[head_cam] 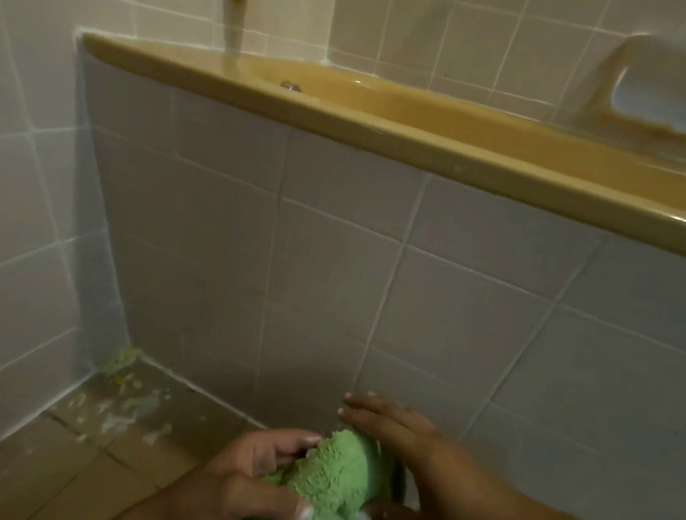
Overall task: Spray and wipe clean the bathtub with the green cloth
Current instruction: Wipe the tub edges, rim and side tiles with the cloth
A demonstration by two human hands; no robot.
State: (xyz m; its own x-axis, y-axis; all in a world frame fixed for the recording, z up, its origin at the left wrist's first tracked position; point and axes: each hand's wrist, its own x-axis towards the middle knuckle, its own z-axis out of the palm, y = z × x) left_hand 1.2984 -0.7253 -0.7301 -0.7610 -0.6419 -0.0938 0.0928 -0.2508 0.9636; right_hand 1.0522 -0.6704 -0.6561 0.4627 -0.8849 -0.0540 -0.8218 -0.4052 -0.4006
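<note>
Green cloth [324,499] bunched low, pinched by left fingers [289,447]; right fingers [368,415] spread beside it. Tub [444,140] rim lies well above, nearer right hand [448,507].

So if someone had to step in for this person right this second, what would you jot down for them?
Left hand: fingers closed on the green cloth, low by the floor.
Right hand: fingers mostly straight, thumb against the cloth; a dark object partly hidden behind the cloth, cannot tell what.
Bathtub: yellow rim above the grey tiled side; no hand on it.
Floor corner: pale, yellowish splatter.
Done: cannot tell.
Left: spraying and wiping the tub; no spray bottle clearly in view.
</note>
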